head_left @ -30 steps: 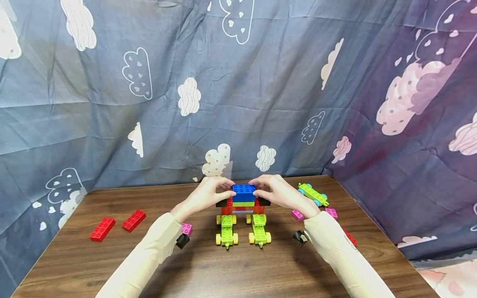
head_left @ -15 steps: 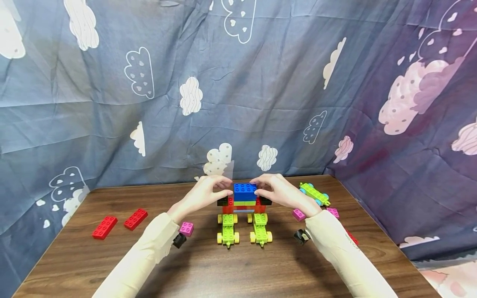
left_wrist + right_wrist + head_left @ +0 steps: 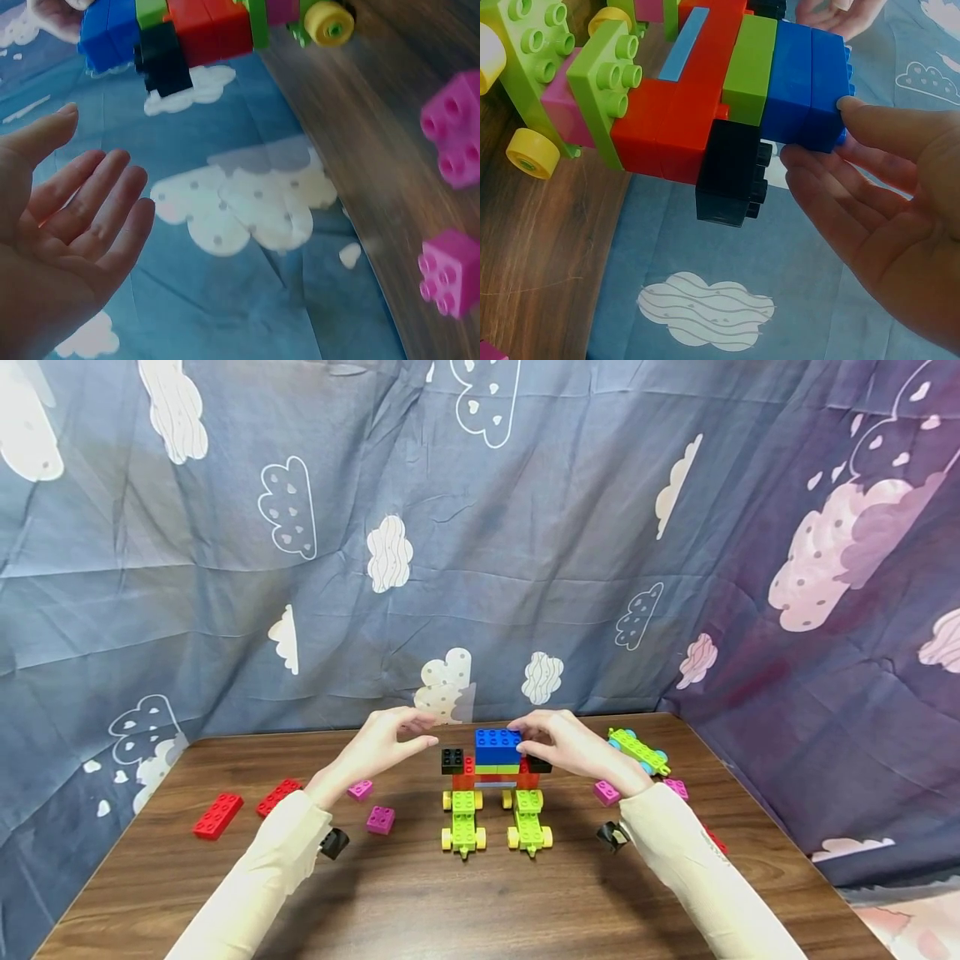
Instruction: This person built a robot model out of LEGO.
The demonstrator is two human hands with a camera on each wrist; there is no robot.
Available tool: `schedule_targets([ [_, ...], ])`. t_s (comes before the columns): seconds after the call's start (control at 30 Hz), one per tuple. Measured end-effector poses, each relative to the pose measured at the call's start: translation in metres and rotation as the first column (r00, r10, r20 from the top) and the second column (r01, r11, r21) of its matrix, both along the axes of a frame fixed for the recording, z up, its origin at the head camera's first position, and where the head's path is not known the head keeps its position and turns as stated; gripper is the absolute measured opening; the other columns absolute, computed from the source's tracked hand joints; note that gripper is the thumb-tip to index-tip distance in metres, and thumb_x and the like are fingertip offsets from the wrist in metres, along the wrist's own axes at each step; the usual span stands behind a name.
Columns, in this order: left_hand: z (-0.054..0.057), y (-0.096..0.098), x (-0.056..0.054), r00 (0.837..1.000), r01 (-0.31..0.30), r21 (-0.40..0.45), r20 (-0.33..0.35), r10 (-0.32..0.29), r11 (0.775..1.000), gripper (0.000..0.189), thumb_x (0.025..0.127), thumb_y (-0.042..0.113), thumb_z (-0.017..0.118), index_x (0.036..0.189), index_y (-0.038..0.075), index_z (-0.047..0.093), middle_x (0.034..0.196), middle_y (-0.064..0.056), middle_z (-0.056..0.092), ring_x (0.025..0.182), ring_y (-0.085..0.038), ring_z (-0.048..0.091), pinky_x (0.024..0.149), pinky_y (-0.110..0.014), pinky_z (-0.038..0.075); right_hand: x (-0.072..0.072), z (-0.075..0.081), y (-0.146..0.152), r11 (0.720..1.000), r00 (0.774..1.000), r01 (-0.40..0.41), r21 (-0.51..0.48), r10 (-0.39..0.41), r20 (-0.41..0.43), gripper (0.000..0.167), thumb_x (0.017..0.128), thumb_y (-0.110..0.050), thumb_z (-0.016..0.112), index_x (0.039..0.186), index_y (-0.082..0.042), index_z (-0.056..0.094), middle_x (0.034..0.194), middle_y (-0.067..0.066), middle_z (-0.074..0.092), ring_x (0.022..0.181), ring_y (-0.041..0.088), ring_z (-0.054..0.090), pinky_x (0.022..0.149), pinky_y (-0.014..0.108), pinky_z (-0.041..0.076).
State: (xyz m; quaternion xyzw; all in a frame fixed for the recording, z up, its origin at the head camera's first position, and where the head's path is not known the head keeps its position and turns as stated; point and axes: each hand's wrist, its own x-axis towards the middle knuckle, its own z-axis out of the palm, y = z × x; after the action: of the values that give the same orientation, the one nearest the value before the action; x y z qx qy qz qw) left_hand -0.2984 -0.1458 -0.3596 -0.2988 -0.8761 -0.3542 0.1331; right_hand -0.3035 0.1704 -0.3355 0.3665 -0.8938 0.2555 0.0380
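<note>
Right hand pinching the blue bricks atop the block build; left hand free, just beside it.
Right hand [image 3: 558, 742]: thumb and fingers on the right end of the two stacked blue bricks [image 3: 498, 745]. Left hand [image 3: 384, 742]: grasping nothing, fingers loosely bent, apart from the build's left end. Block build [image 3: 496, 769] stands upright mid-surface: blue on a lime layer, black bricks [image 3: 452, 761] at both sides, red bricks [image 3: 462, 781] below, two lime wheeled bases [image 3: 463, 833] with yellow wheels as feet. On the surface [image 3: 450, 914], left: two pink bricks [image 3: 380, 820], two loose red bricks [image 3: 218, 816]. Right: two more pink ones, lime car base with blue wheels [image 3: 639, 752], a red piece partly behind the sleeve [image 3: 675, 852]. Cloud-print curtain [image 3: 480, 610] behind.
</note>
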Motion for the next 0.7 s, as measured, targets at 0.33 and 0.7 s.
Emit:
schedule_targets([
  [0.33,-0.010,-0.056,0.000,0.992,-0.115,-0.017,-0.061,0.113,0.993,0.027,0.086,0.013,0.075,0.109,0.000,0.071,0.106,-0.017,0.075,0.093,-0.029,0.073,0.086,-0.045,0.058,0.000,-0.002,-0.001,1.000,1.000,-0.007,0.005,0.007,-0.003,0.033,0.093,-0.016,0.068,0.124,-0.005,0.066,0.115,0.010,0.072,0.091,0.014,0.067,0.082,0.028,0.059],
  [0.7,-0.032,-0.127,-0.002,0.944,-0.328,-0.112,-0.086,0.319,0.938,0.029,0.085,0.013,0.076,0.106,-0.006,0.069,0.101,-0.022,0.074,0.093,-0.036,0.071,0.086,-0.053,0.055,0.000,-0.002,-0.002,1.000,1.000,0.012,0.016,-0.011,-0.009,0.034,0.094,-0.017,0.068,0.125,-0.006,0.066,0.115,0.008,0.072,0.092,0.013,0.067,0.082,0.025,0.057],
])
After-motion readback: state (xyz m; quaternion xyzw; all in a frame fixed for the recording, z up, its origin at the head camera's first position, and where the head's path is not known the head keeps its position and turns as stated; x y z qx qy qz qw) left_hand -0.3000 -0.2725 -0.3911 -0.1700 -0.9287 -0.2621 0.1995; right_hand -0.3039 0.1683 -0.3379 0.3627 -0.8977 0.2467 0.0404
